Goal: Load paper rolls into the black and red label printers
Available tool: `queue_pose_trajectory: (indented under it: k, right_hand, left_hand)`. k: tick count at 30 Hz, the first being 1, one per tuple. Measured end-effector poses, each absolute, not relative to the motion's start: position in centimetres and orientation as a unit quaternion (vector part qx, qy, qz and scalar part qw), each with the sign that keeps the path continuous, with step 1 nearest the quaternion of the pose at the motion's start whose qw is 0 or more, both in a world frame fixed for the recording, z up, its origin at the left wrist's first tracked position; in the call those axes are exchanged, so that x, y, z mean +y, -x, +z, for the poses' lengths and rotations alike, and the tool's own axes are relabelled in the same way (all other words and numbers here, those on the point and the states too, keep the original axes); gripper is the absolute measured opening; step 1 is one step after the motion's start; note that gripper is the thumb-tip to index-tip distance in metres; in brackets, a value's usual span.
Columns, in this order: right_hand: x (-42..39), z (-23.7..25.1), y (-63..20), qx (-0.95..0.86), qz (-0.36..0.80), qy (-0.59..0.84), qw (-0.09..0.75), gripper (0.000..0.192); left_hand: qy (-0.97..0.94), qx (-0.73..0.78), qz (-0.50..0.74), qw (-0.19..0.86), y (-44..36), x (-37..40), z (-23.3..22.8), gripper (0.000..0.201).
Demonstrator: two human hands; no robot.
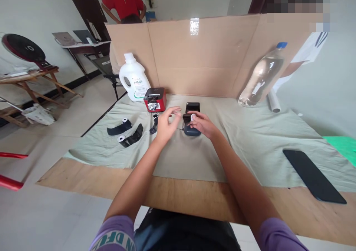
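My right hand pinches a small dark roll with a white end, held over a small dark device. The device's raised lid stands behind the roll. My left hand is held to the left of the device, fingers apart and nothing in them. Just left of that hand lies a small black strip with a ring-shaped end. Two black-and-white rolls, one farther back and one nearer, lie partly unwound on the cloth.
On the grey-green cloth stand a red-and-black box, a white jug and a leaning clear bottle. A cardboard panel rises behind. A phone lies right. A person in red stands beyond.
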State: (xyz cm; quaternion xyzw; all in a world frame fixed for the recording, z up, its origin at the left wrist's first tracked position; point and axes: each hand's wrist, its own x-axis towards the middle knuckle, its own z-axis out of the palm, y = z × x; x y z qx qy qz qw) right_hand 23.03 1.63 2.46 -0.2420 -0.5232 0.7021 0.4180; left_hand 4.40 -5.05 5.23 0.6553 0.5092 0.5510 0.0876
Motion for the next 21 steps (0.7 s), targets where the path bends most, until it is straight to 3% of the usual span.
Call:
queue_pose_trajectory:
  k: [2, 5, 11, 14, 21]
  right_hand:
    - [1.7, 2.5, -23.3, -0.520, 0.713, 0.239, 0.405, 0.043]
    - [1.7, 2.3, -23.4, -0.514, 0.720, 0.239, 0.400, 0.043]
    - [1.6, 1.3, -22.8, -0.494, 0.744, 0.217, 0.393, 0.038]
    - [1.8, 0.9, -22.7, -0.482, 0.749, 0.218, 0.398, 0.034]
    - [2.2, 1.4, -23.0, -0.475, 0.751, 0.258, 0.379, 0.031]
  left_hand:
    - [-0.602, 0.484, 0.613, 0.167, -2.6, -4.0, 4.8, 0.031]
    - [-0.537, 0.487, 0.657, 0.207, -0.3, -2.4, 2.4, 0.032]
    - [-0.554, 0.492, 0.611, 0.280, -1.4, -1.8, -2.3, 0.038]
    - [-0.604, 0.451, 0.588, 0.293, -3.0, -2.1, -2.6, 0.048]
    - [-0.594, 0.417, 0.610, 0.317, -3.5, -1.9, -2.8, 0.050]
